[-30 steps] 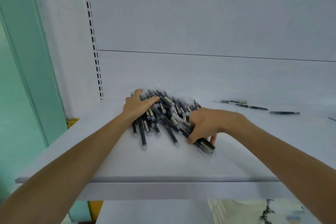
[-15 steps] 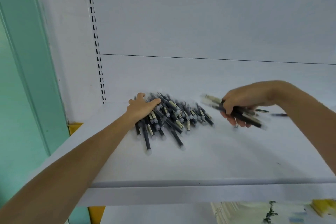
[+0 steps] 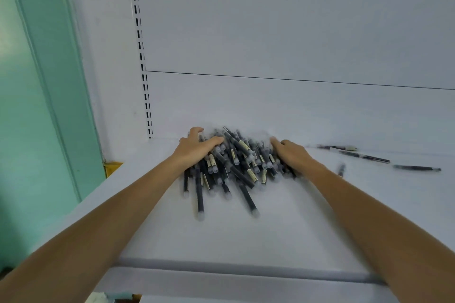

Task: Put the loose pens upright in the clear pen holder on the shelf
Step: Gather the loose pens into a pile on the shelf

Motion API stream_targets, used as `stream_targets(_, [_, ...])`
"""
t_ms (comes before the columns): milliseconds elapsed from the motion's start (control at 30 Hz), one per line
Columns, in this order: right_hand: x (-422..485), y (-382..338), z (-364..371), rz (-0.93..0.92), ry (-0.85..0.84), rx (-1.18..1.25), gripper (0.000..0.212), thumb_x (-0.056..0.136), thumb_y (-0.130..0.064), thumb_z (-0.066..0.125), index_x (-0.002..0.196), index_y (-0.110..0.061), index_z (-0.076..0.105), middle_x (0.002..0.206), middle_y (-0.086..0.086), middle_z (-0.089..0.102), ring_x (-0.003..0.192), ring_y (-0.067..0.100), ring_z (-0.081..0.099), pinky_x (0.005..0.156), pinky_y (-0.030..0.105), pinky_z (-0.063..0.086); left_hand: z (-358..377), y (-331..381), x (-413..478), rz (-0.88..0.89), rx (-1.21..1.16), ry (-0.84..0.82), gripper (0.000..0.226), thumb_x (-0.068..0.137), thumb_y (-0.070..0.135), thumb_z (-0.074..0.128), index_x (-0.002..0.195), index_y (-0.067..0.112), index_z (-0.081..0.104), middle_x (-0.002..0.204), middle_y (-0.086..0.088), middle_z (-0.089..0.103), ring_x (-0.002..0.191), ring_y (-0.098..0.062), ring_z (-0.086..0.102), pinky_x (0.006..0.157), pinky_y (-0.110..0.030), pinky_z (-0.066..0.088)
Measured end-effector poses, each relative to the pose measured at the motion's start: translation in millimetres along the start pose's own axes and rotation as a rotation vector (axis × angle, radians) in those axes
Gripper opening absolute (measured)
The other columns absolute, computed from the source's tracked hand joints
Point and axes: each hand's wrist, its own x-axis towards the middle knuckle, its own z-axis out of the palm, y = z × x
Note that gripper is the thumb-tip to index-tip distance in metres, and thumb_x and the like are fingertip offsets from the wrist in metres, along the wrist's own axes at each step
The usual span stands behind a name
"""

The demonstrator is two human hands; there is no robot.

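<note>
**Pen pile on shelf: hand positions and surroundings**

1. Markings. Many of the dark barrels in the pile of pens [image 3: 234, 165] carry a pale cream label strip. The print on these strips is too small and blurred for me to read. Each pen ends in a frosted, translucent cap.

2. Surface and room. The pile lies on a white shelf [image 3: 270, 236], towards its rear left, close to the white back panel [image 3: 295, 32]. A thin horizontal seam crosses that panel. A slotted upright [image 3: 141, 56] runs down the panel's left edge to the shelf corner. To the left of the unit stands a green wall [image 3: 37, 81], with a yellow piece [image 3: 112, 167] at its foot beside the shelf edge. Three stray pens [image 3: 364, 156] lie flat in a rough line to the right of the pile, well apart from it, and one short pen [image 3: 341, 169] lies nearer, just beside my right forearm.

3. Hands. My left hand [image 3: 197, 147] rests palm down on the left side of the pile, fingers spread and gently curved over the barrels, thumb lying across the top pens. My right hand [image 3: 291, 152] rests on the right side of the pile, fingers extended forward among the pens; its fingertips are blurred. Neither hand has closed around a pen; the pile sits between the two.
</note>
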Motion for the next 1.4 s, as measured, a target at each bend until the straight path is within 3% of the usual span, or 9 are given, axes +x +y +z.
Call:
stream_targets(200, [1,-12,3,-0.048,-0.041,0.135,0.06,0.101,-0.048,0.016,0.138,-0.009,0.041,0.146,0.016,0.038,0.13,0.03,0.039,0.105,0.036,0.028,1,6,2,-0.036,-0.015,-0.009,0.073,0.081,0.055,0.057,0.14,0.028,0.025,0.145,-0.01,0.034,0.129,-0.029,0.038,0.103,-0.04,0.033])
stream_targets(267, [-5,-25,5,-0.069,-0.076,0.117,0.069,0.097,-0.059,0.015,0.144,-0.012,0.031,0.151,0.013,0.033,0.136,0.031,0.033,0.111,0.041,0.023,3,8,1,-0.038,-0.009,-0.02,0.076,0.078,0.059,0.056,0.14,0.027,0.025,0.142,-0.011,0.037,0.128,-0.03,0.039,0.104,-0.041,0.034])
stream_targets(400, [-9,-42,6,-0.034,-0.126,0.075,0.092,0.084,-0.078,0.017,0.15,-0.014,0.014,0.155,0.012,0.024,0.141,0.035,0.022,0.115,0.051,0.015,4,12,-4,-0.044,-0.003,-0.029,0.098,0.052,0.08,0.047,0.135,0.03,0.028,0.128,-0.013,0.052,0.123,-0.029,0.043,0.102,-0.044,0.034])
stream_targets(600, [-15,-53,8,0.021,-0.162,0.126,0.108,0.074,-0.081,0.041,0.149,-0.011,0.009,0.153,0.014,0.026,0.14,0.036,0.024,0.114,0.05,0.021,13,17,0,-0.023,0.034,0.045,0.09,0.069,0.074,0.055,0.139,0.024,0.027,0.146,-0.011,0.035,0.132,-0.031,0.037,0.108,-0.045,0.032])
stream_targets(800, [-19,-55,18,-0.016,-0.123,0.1,0.086,0.087,-0.066,0.036,0.15,-0.018,0.006,0.152,0.017,0.026,0.138,0.04,0.023,0.112,0.05,0.022,14,15,0,0.03,0.062,0.021,0.077,0.074,0.066,0.058,0.135,0.026,0.031,0.143,-0.01,0.038,0.129,-0.028,0.04,0.107,-0.044,0.034])
stream_targets(1067, [-16,-48,14,-0.003,-0.114,0.109,0.082,0.089,-0.068,0.026,0.151,-0.019,0.005,0.157,0.014,0.013,0.143,0.038,0.009,0.113,0.053,0.015,13,13,-12,0.082,0.045,0.055,0.075,0.076,0.063,0.059,0.136,0.03,0.03,0.145,-0.006,0.037,0.13,-0.027,0.039,0.094,-0.034,0.033])
stream_targets(1133, [-17,-39,5,-0.047,-0.025,0.078,0.08,0.091,-0.066,0.024,0.151,-0.015,0.01,0.156,0.015,0.013,0.143,0.037,0.01,0.112,0.051,0.016,12,9,-13,0.085,0.044,0.05,0.074,0.078,0.06,0.059,0.138,0.031,0.027,0.147,-0.005,0.034,0.131,-0.028,0.037,0.094,-0.035,0.033])
stream_targets(1267, [-16,1,-42,-0.034,0.288,-0.194,0.056,0.094,-0.041,0.046,0.131,0.0,0.038,0.131,0.021,0.042,0.121,0.036,0.04,0.091,0.04,0.038,11,4,-13,0.099,0.015,0.054,0.072,0.079,0.057,0.06,0.138,0.032,0.026,0.149,-0.004,0.031,0.133,-0.028,0.035,0.093,-0.034,0.032])
stream_targets(1400, [-28,50,-82,0.206,0.028,-0.623,0.022,0.087,-0.027,0.052,0.101,-0.01,0.055,0.09,0.004,0.053,0.083,0.028,0.058,0.073,0.028,0.041,12,4,-10,0.09,0.007,0.061,0.071,0.079,0.056,0.061,0.137,0.032,0.027,0.15,-0.004,0.028,0.134,-0.028,0.033,0.099,-0.038,0.032])
